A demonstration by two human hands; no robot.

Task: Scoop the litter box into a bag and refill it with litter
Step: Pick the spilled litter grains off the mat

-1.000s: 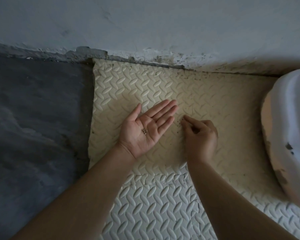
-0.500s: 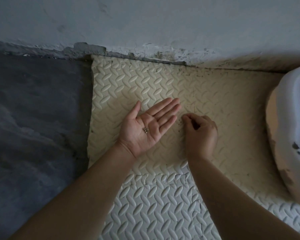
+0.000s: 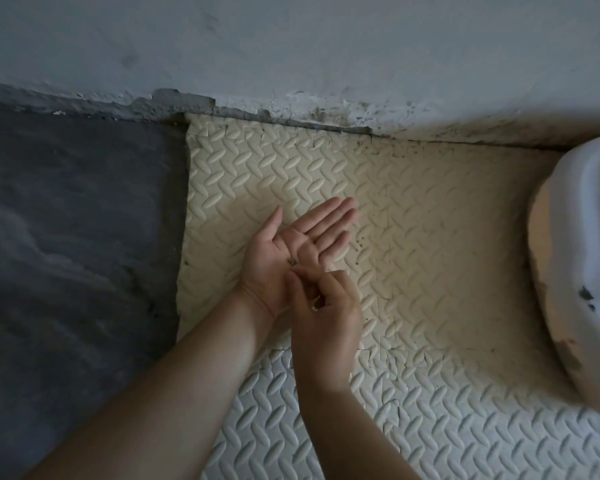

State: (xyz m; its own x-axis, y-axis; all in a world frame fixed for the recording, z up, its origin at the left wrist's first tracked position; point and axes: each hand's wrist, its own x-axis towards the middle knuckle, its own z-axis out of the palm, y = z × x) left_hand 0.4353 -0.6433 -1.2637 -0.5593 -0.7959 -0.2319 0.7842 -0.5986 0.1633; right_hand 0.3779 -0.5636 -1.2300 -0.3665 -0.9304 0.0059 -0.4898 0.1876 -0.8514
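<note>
A person's left hand [image 3: 302, 251] lies palm up, fingers spread flat, with a few dark litter granules [image 3: 291, 261] on it. The right hand [image 3: 326, 313] hovers over that palm, fingertips pinched together; anything between them is too small to see. The white litter box [image 3: 582, 265] sits at the right edge on a cream foam mat [image 3: 430, 237].

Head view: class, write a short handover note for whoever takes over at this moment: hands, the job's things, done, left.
Left hand open, palm up, a few dark litter bits lying on it. Right hand pinches its fingertips over that palm; whether it holds a bit is unclear.
Cream foam mat carries scattered specks; white tub at the right edge, soiled. No bag or scoop in view.
Done: some bits gathered. Left: remaining specks, scooping, refill.
</note>
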